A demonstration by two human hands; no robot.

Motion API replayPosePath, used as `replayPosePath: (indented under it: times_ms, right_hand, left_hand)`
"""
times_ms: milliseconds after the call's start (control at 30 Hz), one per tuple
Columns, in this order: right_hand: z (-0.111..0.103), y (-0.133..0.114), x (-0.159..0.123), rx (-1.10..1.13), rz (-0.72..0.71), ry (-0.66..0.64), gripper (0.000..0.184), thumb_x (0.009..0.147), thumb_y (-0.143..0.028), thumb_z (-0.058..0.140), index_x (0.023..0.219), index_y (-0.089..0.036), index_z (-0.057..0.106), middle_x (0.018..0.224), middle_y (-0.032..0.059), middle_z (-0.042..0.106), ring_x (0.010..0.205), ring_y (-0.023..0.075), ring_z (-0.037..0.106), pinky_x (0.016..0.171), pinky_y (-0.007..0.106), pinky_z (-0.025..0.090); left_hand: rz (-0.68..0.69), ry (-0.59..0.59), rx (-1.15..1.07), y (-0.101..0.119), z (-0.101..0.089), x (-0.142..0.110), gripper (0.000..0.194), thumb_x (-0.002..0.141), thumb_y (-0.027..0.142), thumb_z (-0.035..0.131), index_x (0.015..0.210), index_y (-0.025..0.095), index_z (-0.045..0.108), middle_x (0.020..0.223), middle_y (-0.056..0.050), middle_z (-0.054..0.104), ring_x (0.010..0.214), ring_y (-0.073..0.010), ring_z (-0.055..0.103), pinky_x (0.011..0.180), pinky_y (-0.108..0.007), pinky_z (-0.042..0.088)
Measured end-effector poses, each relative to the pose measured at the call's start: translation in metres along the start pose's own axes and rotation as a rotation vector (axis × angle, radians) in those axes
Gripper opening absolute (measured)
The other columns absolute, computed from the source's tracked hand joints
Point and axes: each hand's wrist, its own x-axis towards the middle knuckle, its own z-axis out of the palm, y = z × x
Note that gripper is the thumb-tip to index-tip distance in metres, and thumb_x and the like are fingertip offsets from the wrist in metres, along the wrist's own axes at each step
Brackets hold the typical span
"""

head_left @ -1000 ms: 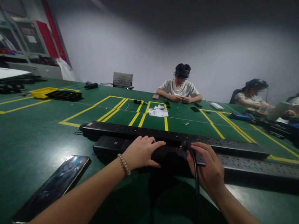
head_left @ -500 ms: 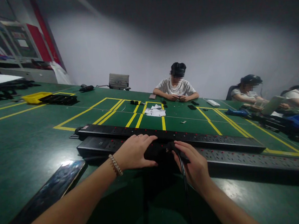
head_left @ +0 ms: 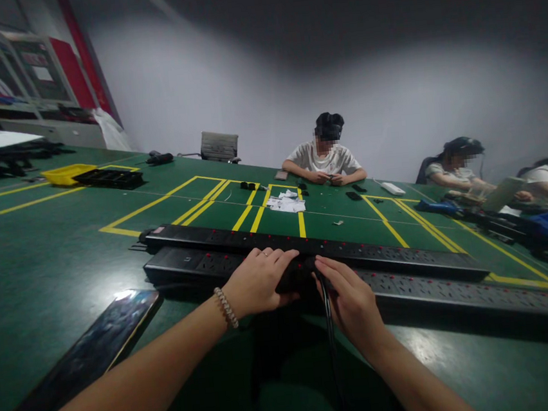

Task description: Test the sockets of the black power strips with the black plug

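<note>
Two long black power strips lie side by side across the table in front of me. My left hand (head_left: 262, 281) is wrapped over the nearer power strip (head_left: 437, 290), its fingers on top and the thumb along the near side. In my right hand (head_left: 348, 295) is a black plug (head_left: 311, 265), pinched in the fingertips against that strip's socket face. How deep the plug sits is too dark to make out. From it a black cable (head_left: 330, 329) hangs down toward me. Just behind, the farther power strip (head_left: 405, 255) runs alongside, its sockets marked with small red dots.
A phone (head_left: 87, 356) lies beside my left forearm. Farther off are white papers (head_left: 286, 202), a yellow tray (head_left: 67, 175) and a black tray (head_left: 109, 178). Yellow tape lines mark the green table (head_left: 50, 253). Across it a person (head_left: 322, 157) handles something small; others sit at the right.
My right hand has brought the plug slightly left, against the nearer strip. My left hand has shifted a little right and its thumb has closed in on the strip.
</note>
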Motion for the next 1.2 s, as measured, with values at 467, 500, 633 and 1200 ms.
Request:
replayPosePath:
  times_ms: [467, 500, 633, 1200]
  right_hand:
    - [-0.002, -0.005, 0.004, -0.047, -0.072, -0.072, 0.043, 0.095, -0.004, 0.051, 0.135, -0.016, 0.060, 0.127, 0.0173, 0.068, 0.119, 0.0269, 0.067, 0.098, 0.045, 0.061]
    - [-0.001, -0.005, 0.004, -0.038, -0.063, -0.066, 0.042, 0.095, -0.004, 0.051, 0.135, -0.017, 0.060, 0.127, 0.0166, 0.069, 0.119, 0.0265, 0.067, 0.098, 0.045, 0.061]
    - [0.002, -0.003, 0.002, -0.023, -0.029, -0.057, 0.036, 0.096, -0.006, 0.053, 0.129, -0.017, 0.063, 0.123, 0.0165, 0.069, 0.115, 0.0250, 0.068, 0.098, 0.043, 0.061]
    - [0.001, -0.012, 0.006, -0.085, -0.035, -0.193, 0.030, 0.096, -0.004, 0.050, 0.119, -0.010, 0.068, 0.125, 0.0203, 0.068, 0.114, 0.0281, 0.067, 0.099, 0.048, 0.059]
  left_hand:
    - [0.006, 0.008, -0.012, 0.001, 0.000, -0.001, 0.074, 0.087, 0.059, 0.061, 0.145, 0.017, 0.042, 0.122, -0.014, 0.064, 0.111, -0.0326, 0.059, 0.094, -0.045, 0.041]
    - [0.007, 0.008, -0.014, 0.001, 0.000, -0.001, 0.074, 0.086, 0.059, 0.062, 0.145, 0.017, 0.042, 0.122, -0.014, 0.064, 0.111, -0.0326, 0.059, 0.094, -0.045, 0.041]
    - [0.004, 0.010, -0.010, 0.001, 0.001, 0.000, 0.073, 0.085, 0.057, 0.063, 0.144, 0.018, 0.043, 0.121, -0.014, 0.064, 0.111, -0.0329, 0.059, 0.094, -0.046, 0.041]
    - [0.025, 0.027, -0.002, 0.003, 0.002, -0.001, 0.065, 0.087, 0.054, 0.062, 0.139, 0.018, 0.048, 0.124, -0.012, 0.063, 0.111, -0.0321, 0.059, 0.094, -0.045, 0.041]
